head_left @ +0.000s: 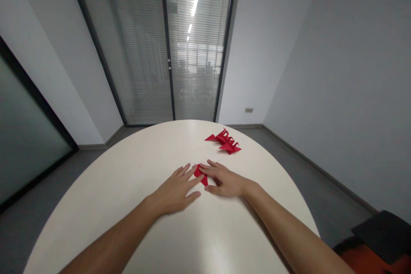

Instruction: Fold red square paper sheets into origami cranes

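Observation:
A small folded piece of red paper [203, 178] lies flat on the white round table [135, 184], between my two hands. My left hand [178, 189] is spread, palm down, with its fingertips resting on the paper's left side. From the right, my right hand [224, 178] touches the paper with extended fingers, its thumb near the lower corner. Both hands partly cover the paper, so its full outline is hidden. Farther back on the table, several red origami cranes [226, 142] stand close together in a row.
Beyond the table stand a glass partition with blinds [141, 60] and a grey wall [346, 60] with a socket [249, 110]. A black and orange object, perhaps a chair [385, 233], is at the lower right. The table's curved edge drops to dark flooring.

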`<state>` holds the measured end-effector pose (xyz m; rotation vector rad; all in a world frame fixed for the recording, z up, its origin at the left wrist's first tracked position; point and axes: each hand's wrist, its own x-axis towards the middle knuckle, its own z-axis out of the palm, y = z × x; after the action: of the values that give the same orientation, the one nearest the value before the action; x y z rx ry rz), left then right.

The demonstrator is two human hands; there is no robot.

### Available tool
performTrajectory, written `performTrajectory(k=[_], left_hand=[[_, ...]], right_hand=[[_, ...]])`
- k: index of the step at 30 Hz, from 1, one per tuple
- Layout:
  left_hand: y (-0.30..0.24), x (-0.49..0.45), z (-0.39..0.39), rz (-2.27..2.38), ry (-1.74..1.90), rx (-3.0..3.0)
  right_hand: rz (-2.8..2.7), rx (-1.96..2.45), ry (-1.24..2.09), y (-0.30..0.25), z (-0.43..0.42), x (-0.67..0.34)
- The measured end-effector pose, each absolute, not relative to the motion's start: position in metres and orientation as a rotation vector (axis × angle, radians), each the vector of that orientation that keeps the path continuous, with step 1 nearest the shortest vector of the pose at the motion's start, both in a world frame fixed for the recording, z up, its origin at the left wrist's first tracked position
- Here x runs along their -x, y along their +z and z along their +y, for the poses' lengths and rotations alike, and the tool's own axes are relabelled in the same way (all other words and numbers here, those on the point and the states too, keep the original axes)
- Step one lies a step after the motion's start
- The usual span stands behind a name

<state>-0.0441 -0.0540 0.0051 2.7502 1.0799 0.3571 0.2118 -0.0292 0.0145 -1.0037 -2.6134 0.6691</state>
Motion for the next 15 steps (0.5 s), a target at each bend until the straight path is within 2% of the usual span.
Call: performTrajectory(k=[15], left_hand=[[0.011, 0.034, -0.045, 1.253, 0.649, -2.623]], right_hand=[[-2.509, 0.838, 0.553, 0.026, -0.029, -0.207]])
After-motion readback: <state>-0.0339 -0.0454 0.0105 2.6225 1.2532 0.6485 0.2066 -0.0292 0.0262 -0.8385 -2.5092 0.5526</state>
